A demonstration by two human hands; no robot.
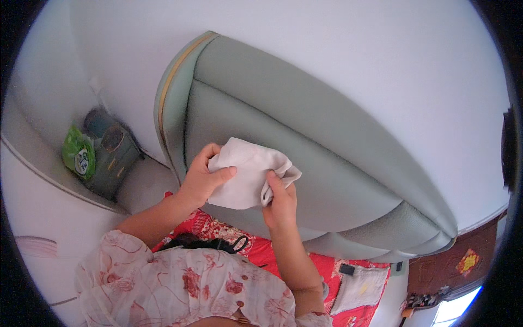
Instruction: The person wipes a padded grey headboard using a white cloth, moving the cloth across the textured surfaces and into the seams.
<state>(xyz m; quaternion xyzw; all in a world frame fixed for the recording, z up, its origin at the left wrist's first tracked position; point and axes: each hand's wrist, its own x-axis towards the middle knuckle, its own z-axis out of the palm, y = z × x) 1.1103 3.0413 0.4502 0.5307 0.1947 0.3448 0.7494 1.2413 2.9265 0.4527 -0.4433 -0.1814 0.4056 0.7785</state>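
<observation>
A folded white cloth (245, 177) is held up in front of me, between both hands. My left hand (206, 177) grips its left edge, thumb lying on the near face and the other fingers behind it. At the right side, my right hand (281, 200) pinches the cloth where its layers fold over and bunch into a loose roll. The fingertips behind the cloth are hidden. What kind of cloth article it is, I cannot tell.
A padded grey-green headboard (261, 147) stands against the white wall behind the cloth. Red patterned bedding (321, 267) lies below, with a pale folded cloth (359, 289) and a small dark object (346, 269) on it. At left, a green bag (79, 153) sits by a nightstand (117, 166).
</observation>
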